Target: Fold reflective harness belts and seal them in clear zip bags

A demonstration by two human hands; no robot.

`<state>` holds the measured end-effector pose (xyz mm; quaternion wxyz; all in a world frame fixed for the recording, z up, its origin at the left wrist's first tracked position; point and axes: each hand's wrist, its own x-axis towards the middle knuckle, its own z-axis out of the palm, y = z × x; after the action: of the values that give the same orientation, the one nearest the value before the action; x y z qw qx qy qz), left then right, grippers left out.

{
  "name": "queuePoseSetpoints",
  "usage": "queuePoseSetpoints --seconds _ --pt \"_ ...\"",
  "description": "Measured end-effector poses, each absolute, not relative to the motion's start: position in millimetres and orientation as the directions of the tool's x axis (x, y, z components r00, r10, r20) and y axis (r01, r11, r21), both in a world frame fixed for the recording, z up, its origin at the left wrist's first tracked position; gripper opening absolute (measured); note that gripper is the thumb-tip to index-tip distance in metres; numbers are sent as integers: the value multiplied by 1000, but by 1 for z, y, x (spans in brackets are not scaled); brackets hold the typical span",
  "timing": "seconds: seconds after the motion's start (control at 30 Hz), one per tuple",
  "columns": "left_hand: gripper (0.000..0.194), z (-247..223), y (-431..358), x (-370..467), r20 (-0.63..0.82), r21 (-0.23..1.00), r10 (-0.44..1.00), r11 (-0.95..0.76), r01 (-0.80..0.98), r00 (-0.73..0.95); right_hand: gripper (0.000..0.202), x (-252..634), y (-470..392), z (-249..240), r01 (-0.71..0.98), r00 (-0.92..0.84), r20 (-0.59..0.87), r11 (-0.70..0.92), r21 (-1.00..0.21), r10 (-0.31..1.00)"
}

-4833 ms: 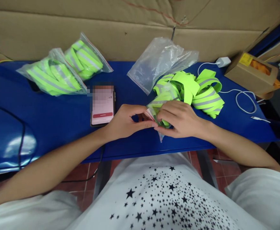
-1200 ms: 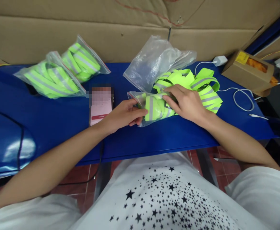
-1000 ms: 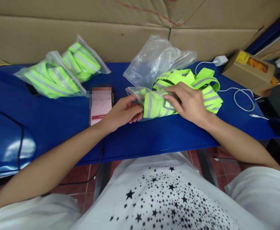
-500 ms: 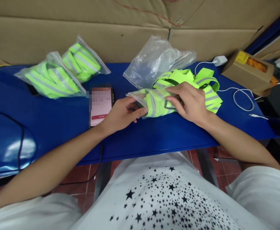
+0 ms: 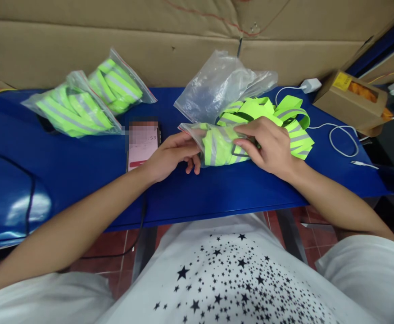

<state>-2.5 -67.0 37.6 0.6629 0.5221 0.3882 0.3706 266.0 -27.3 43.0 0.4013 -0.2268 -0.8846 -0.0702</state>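
Observation:
A clear zip bag (image 5: 217, 146) with a folded neon-yellow reflective strap lies in front of me. My left hand (image 5: 176, 155) is at its open end, upper fingers inside the mouth under the plastic, lower fingers curled outside. My right hand (image 5: 269, 144) pinches the bag's right part between thumb and fingers, beside a dark buckle frame (image 5: 239, 152). Behind and right of it is a loose heap of yellow straps (image 5: 300, 135), partly covered by the right hand.
Two filled bags (image 5: 73, 110) (image 5: 115, 85) lie at the back left, near a phone (image 5: 142, 146). Empty clear bags (image 5: 213, 85) lie behind the straps. A cardboard box (image 5: 350, 101), a white charger (image 5: 310, 85) and its cable (image 5: 343, 150) are on the right of the blue table (image 5: 197, 198).
My left hand's thumb has left the bag's front edge, and its upper fingers now reach into the bag mouth. The right hand has barely moved.

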Motion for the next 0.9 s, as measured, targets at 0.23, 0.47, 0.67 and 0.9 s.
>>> queuePoseSetpoints --seconds 0.23,0.47,0.67,0.9 --pt "37 38 -67 -3 -146 988 920 152 12 365 24 265 -27 43 457 -574 720 882 -113 390" --pt "36 52 -75 -2 -174 983 856 126 130 487 23 269 -38 37 414 -588 741 908 -67 323" --pt "26 57 -79 2 -202 979 929 180 97 311 22 264 -43 38 413 -618 728 911 -20 296" --pt "31 68 -76 -3 -159 987 981 156 31 108 33 273 -34 67 644 -559 704 764 36 438"
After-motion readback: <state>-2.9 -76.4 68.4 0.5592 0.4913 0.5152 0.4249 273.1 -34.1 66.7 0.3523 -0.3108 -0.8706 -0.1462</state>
